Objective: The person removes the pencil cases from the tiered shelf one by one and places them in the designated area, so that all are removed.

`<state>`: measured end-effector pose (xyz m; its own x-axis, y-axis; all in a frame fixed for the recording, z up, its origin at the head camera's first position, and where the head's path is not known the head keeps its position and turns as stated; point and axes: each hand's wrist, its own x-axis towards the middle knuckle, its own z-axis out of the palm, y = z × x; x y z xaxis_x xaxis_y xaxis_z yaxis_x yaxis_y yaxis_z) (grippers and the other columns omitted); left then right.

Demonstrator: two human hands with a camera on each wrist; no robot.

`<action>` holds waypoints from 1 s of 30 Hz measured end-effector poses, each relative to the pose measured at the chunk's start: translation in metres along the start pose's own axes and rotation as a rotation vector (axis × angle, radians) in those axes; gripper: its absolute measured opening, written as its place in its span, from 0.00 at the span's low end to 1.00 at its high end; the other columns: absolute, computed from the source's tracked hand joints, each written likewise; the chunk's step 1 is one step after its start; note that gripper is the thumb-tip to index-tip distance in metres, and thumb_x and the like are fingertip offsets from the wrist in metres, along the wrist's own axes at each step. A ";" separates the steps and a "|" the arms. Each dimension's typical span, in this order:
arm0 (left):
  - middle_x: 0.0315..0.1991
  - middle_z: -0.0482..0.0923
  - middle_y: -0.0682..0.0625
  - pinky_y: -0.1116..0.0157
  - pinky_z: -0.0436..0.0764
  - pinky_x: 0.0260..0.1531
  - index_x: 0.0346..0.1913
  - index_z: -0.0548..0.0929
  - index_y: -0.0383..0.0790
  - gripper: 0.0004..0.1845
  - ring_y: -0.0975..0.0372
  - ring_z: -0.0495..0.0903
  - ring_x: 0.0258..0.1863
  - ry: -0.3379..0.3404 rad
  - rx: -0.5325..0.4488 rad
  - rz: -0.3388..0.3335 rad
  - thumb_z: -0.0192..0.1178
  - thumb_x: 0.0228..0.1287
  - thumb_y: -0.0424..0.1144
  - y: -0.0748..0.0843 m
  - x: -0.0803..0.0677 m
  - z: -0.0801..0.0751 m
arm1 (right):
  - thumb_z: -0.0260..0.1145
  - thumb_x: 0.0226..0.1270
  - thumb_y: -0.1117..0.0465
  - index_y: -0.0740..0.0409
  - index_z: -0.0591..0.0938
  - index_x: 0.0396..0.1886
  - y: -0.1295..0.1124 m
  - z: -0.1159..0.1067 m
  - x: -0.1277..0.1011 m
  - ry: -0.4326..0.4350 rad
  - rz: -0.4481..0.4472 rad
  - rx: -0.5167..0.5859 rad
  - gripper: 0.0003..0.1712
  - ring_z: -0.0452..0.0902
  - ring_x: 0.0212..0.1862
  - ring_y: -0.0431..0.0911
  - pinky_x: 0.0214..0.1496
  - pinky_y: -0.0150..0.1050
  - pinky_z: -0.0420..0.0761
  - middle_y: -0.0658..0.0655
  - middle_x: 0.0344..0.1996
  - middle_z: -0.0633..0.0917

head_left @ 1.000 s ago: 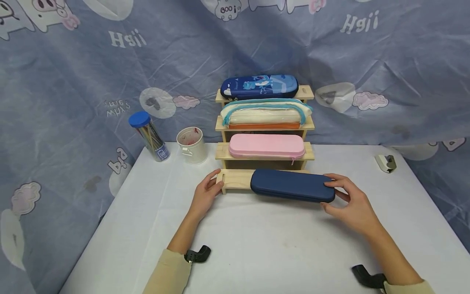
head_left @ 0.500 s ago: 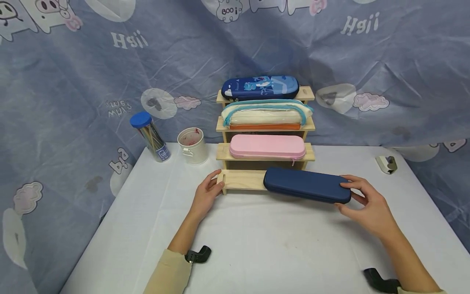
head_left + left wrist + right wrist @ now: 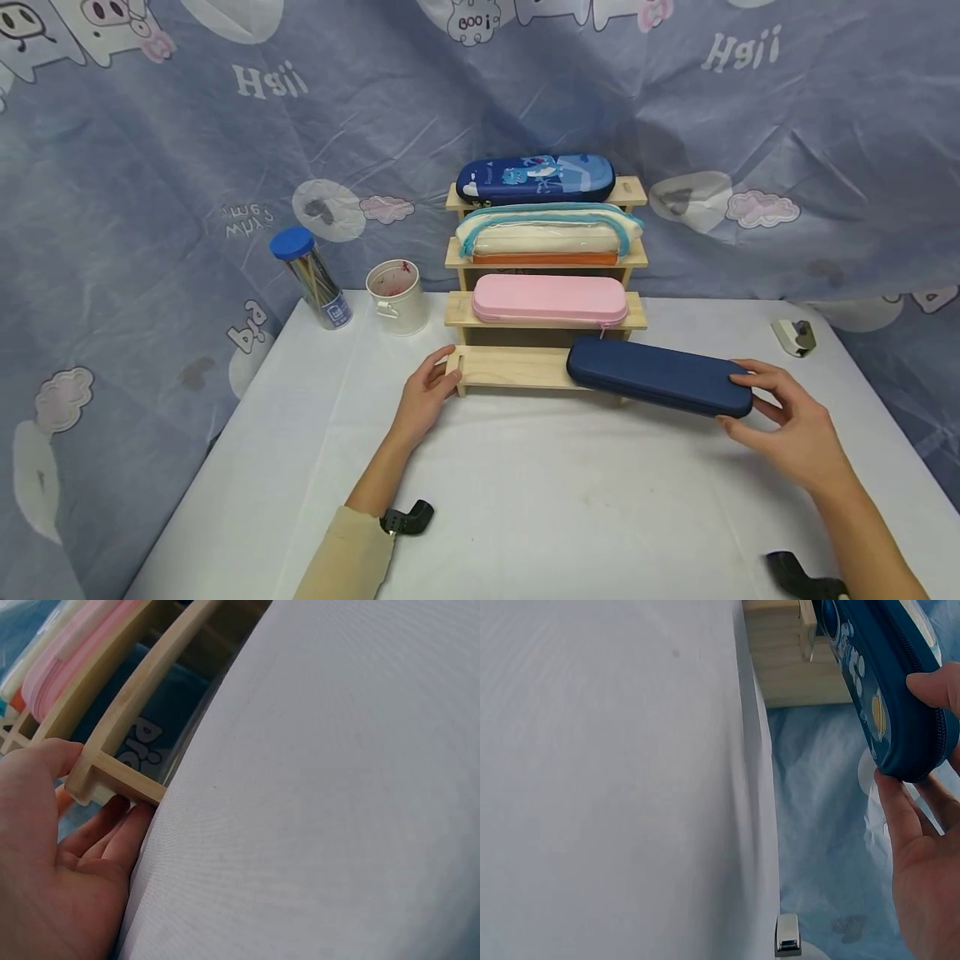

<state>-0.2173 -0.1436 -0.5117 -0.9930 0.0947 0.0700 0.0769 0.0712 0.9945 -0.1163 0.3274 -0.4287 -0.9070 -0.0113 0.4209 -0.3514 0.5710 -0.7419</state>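
Observation:
A stepped wooden rack [image 3: 510, 368] stands at the back of the white table [image 3: 525, 500]. My left hand [image 3: 429, 392] grips the left end of its lowest step [image 3: 112, 776], thumb on top and fingers below. My right hand [image 3: 787, 421] holds the right end of a dark navy pencil case [image 3: 658, 377], thumb on top [image 3: 939, 686]. The case [image 3: 885, 697] sticks out well past the rack's right side, its left end still over the lowest step. Higher steps carry a pink case [image 3: 550, 299], a cream and teal pouch [image 3: 546, 231] and a blue cartoon case [image 3: 534, 177].
A clear tube with a blue cap [image 3: 311, 279] and a white cup [image 3: 396, 297] stand at the table's back left. A small stapler-like object [image 3: 793, 336] lies at the back right. A printed blue cloth [image 3: 150, 167] hangs behind and around the table.
My right hand has drawn the navy case to the right along the lowest step, baring more of the wood. My left hand has stayed on the rack's left end.

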 end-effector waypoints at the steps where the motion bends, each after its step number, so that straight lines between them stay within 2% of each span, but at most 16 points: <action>1: 0.55 0.77 0.45 0.62 0.80 0.48 0.68 0.70 0.52 0.29 0.58 0.79 0.52 0.002 0.001 0.000 0.63 0.65 0.50 0.000 0.000 0.000 | 0.74 0.40 0.82 0.69 0.77 0.54 0.003 -0.002 -0.001 0.004 0.003 -0.001 0.35 0.66 0.61 0.33 0.52 0.18 0.70 0.61 0.62 0.71; 6: 0.55 0.78 0.46 0.63 0.81 0.46 0.67 0.71 0.53 0.28 0.58 0.80 0.52 0.017 -0.001 0.006 0.63 0.64 0.49 -0.001 0.000 0.001 | 0.76 0.41 0.80 0.66 0.77 0.56 0.026 -0.011 -0.005 0.027 0.035 -0.010 0.37 0.66 0.61 0.32 0.51 0.17 0.70 0.54 0.63 0.71; 11: 0.54 0.78 0.47 0.62 0.81 0.46 0.65 0.73 0.55 0.26 0.58 0.80 0.51 0.031 -0.008 0.014 0.63 0.65 0.47 -0.001 -0.001 0.002 | 0.76 0.40 0.80 0.65 0.76 0.58 0.037 -0.018 -0.009 0.046 0.060 -0.011 0.40 0.66 0.60 0.32 0.51 0.17 0.70 0.53 0.63 0.71; 17: 0.54 0.79 0.47 0.63 0.81 0.46 0.64 0.73 0.56 0.25 0.58 0.80 0.51 0.034 -0.012 0.013 0.63 0.65 0.46 0.000 -0.001 0.002 | 0.76 0.39 0.81 0.66 0.76 0.59 0.040 -0.022 -0.011 0.052 0.060 -0.005 0.41 0.66 0.61 0.33 0.51 0.17 0.69 0.52 0.64 0.70; 24: 0.54 0.78 0.46 0.63 0.81 0.46 0.65 0.73 0.54 0.25 0.57 0.80 0.51 0.033 -0.006 0.017 0.63 0.65 0.45 0.001 -0.001 0.003 | 0.76 0.39 0.80 0.66 0.76 0.58 0.042 -0.026 -0.015 0.075 0.081 -0.063 0.40 0.64 0.61 0.31 0.50 0.15 0.68 0.51 0.64 0.70; 30: 0.53 0.79 0.47 0.63 0.81 0.46 0.66 0.72 0.53 0.26 0.59 0.80 0.51 0.033 0.007 0.009 0.62 0.65 0.45 0.002 -0.001 0.003 | 0.74 0.38 0.84 0.69 0.76 0.57 0.043 -0.033 -0.018 0.102 0.056 -0.067 0.39 0.64 0.61 0.31 0.50 0.15 0.68 0.51 0.63 0.70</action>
<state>-0.2157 -0.1409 -0.5104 -0.9947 0.0628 0.0813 0.0861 0.0771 0.9933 -0.1074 0.3796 -0.4509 -0.8953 0.1037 0.4332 -0.2816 0.6216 -0.7309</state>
